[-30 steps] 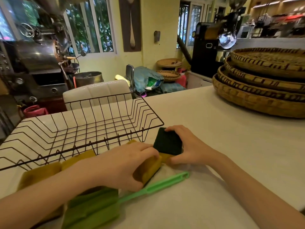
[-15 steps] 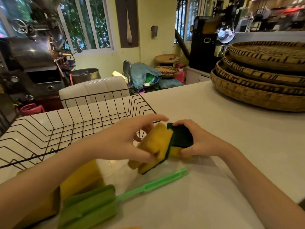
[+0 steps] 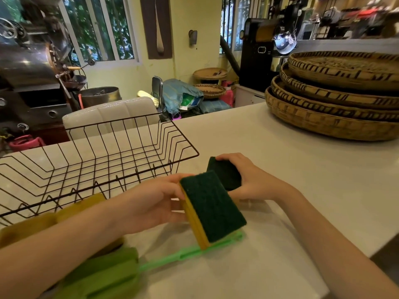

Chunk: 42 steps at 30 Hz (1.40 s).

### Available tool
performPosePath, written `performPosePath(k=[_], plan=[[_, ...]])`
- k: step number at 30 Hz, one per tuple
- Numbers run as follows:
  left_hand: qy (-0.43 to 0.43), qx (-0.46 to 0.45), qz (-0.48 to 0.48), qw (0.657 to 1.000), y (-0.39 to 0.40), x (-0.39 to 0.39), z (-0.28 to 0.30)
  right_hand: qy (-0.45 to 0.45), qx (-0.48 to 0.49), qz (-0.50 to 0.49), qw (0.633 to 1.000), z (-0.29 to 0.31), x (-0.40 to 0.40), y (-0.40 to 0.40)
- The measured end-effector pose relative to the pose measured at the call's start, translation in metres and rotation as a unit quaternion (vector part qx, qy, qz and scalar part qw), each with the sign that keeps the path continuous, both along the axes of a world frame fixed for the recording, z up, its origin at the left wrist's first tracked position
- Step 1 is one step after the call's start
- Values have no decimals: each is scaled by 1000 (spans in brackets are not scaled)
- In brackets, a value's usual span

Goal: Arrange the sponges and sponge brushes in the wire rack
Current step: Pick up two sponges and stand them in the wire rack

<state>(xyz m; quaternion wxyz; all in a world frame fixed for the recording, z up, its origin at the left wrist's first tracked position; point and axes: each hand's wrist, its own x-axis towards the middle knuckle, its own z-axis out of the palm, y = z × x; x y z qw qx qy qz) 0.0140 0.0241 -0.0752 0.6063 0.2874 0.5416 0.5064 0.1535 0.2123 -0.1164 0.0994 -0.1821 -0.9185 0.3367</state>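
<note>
Sponges gripped, one per hand: left hand point(image 3: 151, 203) clamps near sponge point(image 3: 212, 207), right hand point(image 3: 252, 182) far sponge point(image 3: 224, 172). Best lifted over wire rack point(image 3: 185, 145) rim, stood side by side.

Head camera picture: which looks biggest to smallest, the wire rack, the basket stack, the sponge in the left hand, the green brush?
1. wire rack
2. basket stack, a close second
3. green brush, partly hidden by the arm
4. sponge, enlarged by nearness
</note>
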Motion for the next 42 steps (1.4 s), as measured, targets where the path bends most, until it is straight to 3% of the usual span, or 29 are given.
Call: performPosePath(k=[11,14,18,22,25,31,42], plan=[[81,-64,81,991,-6,-11,-7,-11,11,-1,1000,2,2,0],[158,-40,89,983,-4,-9,-4,-11,15,-4,1000,4,2,-1],[400,30,15,916,-9,-3,1,-11,16,-7,1000,4,2,-2],[503,26,-97,858,-18,16,9,-16,19,-6,1000,5,3,-4],[580,9,-106,807,-15,23,5,-9,23,-6,1000,4,3,-4],[590,-71,-111,797,-2,35,14,-3,40,-6,999,4,2,-4],[731,-156,-190,636,34,59,23,5,55,-26,998,3,2,-9]])
